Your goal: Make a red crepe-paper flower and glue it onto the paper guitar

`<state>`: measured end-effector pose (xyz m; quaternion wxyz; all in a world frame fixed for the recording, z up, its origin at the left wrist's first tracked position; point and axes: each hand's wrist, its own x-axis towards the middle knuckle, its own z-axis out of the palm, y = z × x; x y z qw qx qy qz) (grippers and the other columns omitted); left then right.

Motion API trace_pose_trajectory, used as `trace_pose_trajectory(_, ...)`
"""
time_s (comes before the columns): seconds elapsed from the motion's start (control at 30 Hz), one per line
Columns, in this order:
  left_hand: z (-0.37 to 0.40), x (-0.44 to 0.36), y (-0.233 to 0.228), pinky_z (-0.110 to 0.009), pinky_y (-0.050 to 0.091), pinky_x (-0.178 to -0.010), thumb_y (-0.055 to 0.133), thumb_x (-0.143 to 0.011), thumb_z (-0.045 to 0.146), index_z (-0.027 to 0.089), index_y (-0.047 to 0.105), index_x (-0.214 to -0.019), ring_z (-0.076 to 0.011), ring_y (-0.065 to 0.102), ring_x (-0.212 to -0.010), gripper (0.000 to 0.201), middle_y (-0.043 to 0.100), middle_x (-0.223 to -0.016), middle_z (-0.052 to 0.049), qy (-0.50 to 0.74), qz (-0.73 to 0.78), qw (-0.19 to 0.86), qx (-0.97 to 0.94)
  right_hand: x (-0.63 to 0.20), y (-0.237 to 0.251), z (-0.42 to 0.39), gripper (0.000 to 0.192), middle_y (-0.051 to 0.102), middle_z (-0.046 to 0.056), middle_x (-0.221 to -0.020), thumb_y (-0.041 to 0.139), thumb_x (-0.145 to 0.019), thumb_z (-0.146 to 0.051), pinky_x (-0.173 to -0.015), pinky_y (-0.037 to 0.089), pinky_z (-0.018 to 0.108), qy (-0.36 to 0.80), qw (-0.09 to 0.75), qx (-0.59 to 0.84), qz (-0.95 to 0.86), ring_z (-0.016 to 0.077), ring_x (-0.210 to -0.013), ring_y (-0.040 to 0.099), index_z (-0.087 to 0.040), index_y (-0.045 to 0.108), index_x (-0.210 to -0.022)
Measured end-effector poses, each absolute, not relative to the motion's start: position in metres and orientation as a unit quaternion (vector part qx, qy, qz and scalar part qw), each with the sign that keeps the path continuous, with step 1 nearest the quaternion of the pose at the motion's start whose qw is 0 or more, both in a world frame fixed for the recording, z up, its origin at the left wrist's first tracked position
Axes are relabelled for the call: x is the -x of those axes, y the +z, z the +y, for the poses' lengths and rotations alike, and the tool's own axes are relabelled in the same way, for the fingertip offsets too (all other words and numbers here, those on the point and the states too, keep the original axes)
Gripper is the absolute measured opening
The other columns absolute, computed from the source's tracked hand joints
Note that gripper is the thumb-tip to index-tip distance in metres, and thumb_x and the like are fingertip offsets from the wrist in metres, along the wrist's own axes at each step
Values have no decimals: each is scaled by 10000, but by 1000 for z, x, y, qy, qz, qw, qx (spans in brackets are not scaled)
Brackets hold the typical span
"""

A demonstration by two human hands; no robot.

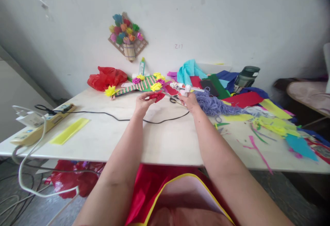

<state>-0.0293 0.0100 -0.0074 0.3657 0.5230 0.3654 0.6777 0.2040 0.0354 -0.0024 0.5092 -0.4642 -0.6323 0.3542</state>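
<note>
Red paper flower [156, 96] looks half hidden, pinched in my left hand [142, 103]; my right hand [189, 99] grips the glue gun [183, 87].

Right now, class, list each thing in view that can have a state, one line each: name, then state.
left hand: closed on the red paper flower
right hand: gripping the glue gun, nozzle towards the flower
black cord: lying loose across the table
power strip: plugs inserted
scissors: lying on the table
</note>
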Motion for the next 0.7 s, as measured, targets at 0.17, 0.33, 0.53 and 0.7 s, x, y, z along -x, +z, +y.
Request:
trace_pose_trajectory(0.17,7,27,-5,-359,552,-760,857,-451,269,159,735,-797,-216,679,-782,383,733,-829,-56,665,384,363,-528,-203,5,21,383,559,-27,-517,802,-536,-474,-376,326,239,458,509,375,-625,61,-369,385,-176,574,-614)
trace_pose_trajectory(0.33,4,24,-3,-354,563,-762,840,-464,246,160,744,-795,-204,677,-757,355,727,-788,-46,659,384,369,-531,-200,11,12,379,593,-14,-548,814,-531,-459,-364,325,235,472,480,359,-646,54,-367,401,-154,609,-625)
trace_pose_trajectory(0.53,3,24,-2,-344,569,-753,838,-475,233,160,745,-808,-192,675,-720,354,723,-762,-39,648,394,364,-540,-199,10,15,394,585,-21,-532,838,-526,-460,-343,296,230,473,467,359,-656,52,-357,382,-152,620,-639)
trace_pose_trajectory(0.7,2,24,-2,-341,569,-752,830,-487,216,156,749,-818,-195,682,-728,346,726,-783,-46,644,399,362,-542,-200,8,17,377,565,-29,-522,834,-539,-445,-354,301,233,469,464,358,-661,54,-362,385,-157,604,-620)
